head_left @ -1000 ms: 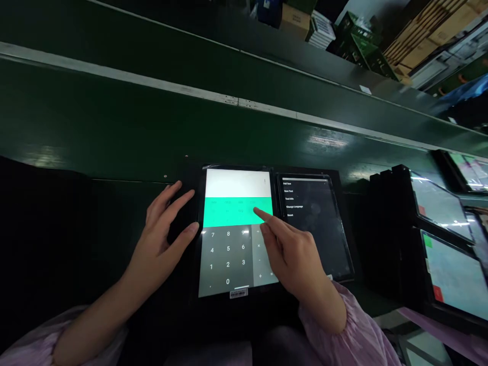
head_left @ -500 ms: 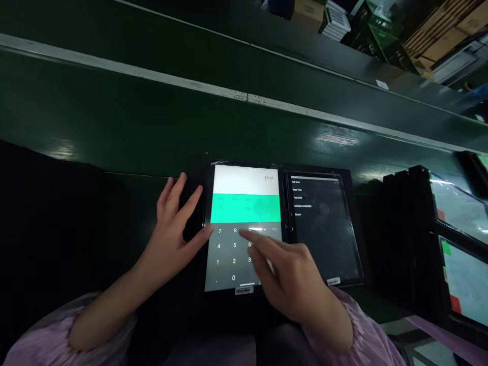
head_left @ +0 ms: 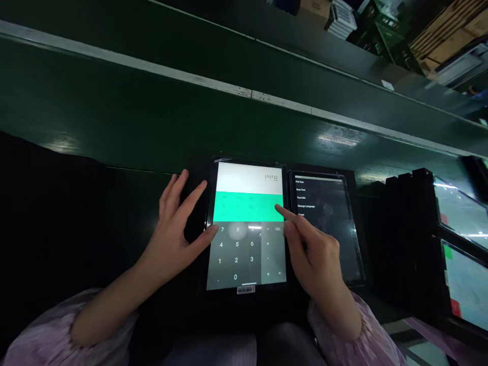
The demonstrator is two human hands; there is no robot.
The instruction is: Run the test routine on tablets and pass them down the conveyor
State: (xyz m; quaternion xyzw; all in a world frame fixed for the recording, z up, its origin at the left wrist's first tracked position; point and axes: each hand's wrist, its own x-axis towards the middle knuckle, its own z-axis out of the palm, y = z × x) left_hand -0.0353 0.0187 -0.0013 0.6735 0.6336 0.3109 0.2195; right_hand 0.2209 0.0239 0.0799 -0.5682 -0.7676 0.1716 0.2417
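Note:
A tablet (head_left: 247,223) lies in front of me with a calculator on its screen: white display, green band, grey number pad. My left hand (head_left: 177,231) rests flat beside its left edge, fingers spread, thumb touching the bezel near the 7 key. My right hand (head_left: 312,249) has the index finger stretched out, its tip at the right end of the green band near the DEL key; the other fingers are curled with nothing in them. A second tablet (head_left: 326,223) with a dark menu screen lies just to the right, partly behind my right hand.
A dark green conveyor belt (head_left: 152,117) with a white rail runs across behind the tablets. More lit tablets (head_left: 461,249) stand in a black rack at the right. Cardboard boxes (head_left: 438,40) and crates are stacked at the top right. The surface to the left is dark.
My right index finger moved from the number pad up and right to the green band's right end. The display gained an 8. The left hand stayed put.

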